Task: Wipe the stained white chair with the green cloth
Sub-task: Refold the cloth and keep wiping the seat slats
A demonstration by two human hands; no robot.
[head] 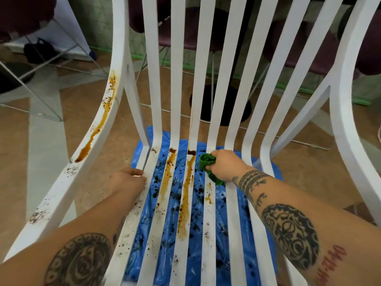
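Observation:
A white slatted chair [231, 112] fills the view. Brown streaks run down its left armrest [97, 129] and along two seat slats [185, 195], with dark crumbs scattered over the seat. My right hand [224, 164] grips a bunched green cloth [207, 164] against a seat slat near the bend into the backrest. My left hand [128, 181] grips the leftmost seat slat at the seat's left edge, fingers curled over it.
A blue plastic sheet [214, 228] lies on the floor under the seat, speckled with dark bits. Behind the chair stand dark maroon chairs [309, 44] on thin metal legs and a black round table base [224, 108] on a tan tiled floor.

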